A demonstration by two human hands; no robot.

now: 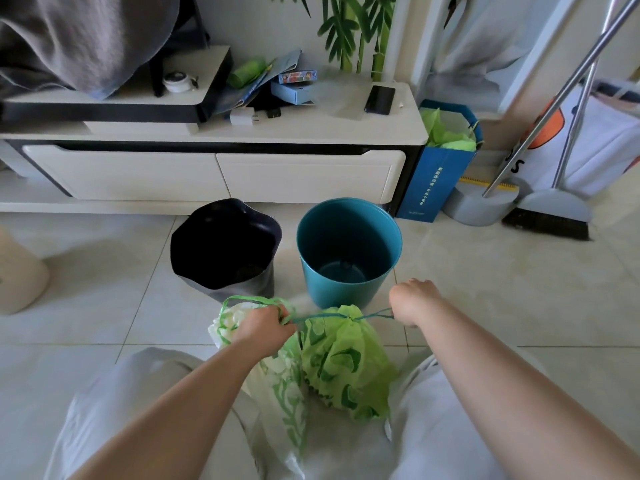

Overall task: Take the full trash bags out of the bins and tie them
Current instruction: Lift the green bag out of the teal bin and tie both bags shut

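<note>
A green patterned trash bag (341,362) sits on the floor between my knees, its neck cinched by a drawstring (325,317). My left hand (263,325) grips one end of the drawstring. My right hand (414,301) pulls the other end out to the right. A white bag with green print (228,323) lies under my left hand, its green loop handle raised. Beyond the bags stand a blue bin (348,251) with nothing in it and a bin lined with a black bag (225,247).
A white TV cabinet (221,174) runs along the wall behind the bins, with boxes and a phone (380,99) on top. A blue paper bag (440,168) holding green bags stands at its right end. A broom and dustpan (547,209) lean at the right.
</note>
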